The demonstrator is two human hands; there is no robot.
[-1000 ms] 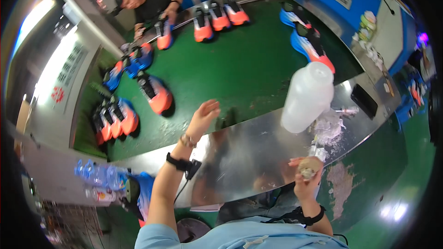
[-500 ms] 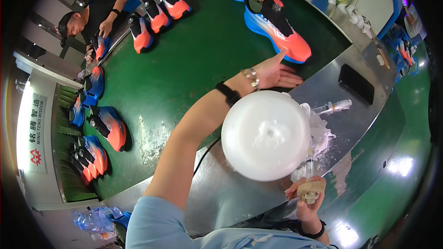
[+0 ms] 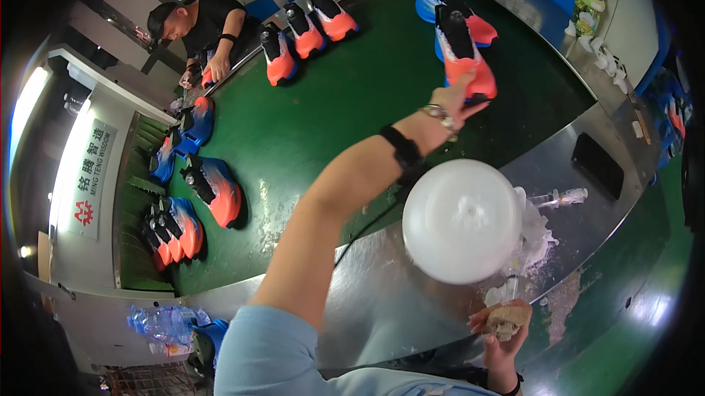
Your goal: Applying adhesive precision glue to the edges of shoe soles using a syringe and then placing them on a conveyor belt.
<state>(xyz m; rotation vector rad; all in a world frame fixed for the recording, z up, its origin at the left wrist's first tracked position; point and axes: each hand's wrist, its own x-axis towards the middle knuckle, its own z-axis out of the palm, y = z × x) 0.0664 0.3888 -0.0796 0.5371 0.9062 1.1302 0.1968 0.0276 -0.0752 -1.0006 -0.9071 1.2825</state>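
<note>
My left hand [image 3: 454,106] reaches far over the green belt and grips the toe of a running shoe [image 3: 466,71], coral at the toe with a black upper. The fingers close around the toe's front and underside. Behind it stands another running shoe [image 3: 481,30], partly hidden. Close to my body, my right hand [image 3: 501,348] holds a beige, crumbly-looking lump [image 3: 507,321] in its curled fingers. Just beyond that hand is a clear tube [image 3: 512,286]; whether the fingers touch it cannot be seen. A round white lamp-like dome [image 3: 461,221] sits between my hands.
White crumpled tissue [image 3: 540,238], a clear syringe-like tube [image 3: 562,198] and a black phone [image 3: 598,166] lie on the metal ledge [image 3: 389,278]. More shoes [image 3: 213,190] stand along the belt's left and far side. A co-worker [image 3: 209,25] handles a shoe at the far left.
My left hand has moved away from me and taken hold of the near shoe's toe; that shoe has turned and shifted. My right hand still holds the lump. The view has swung left.
</note>
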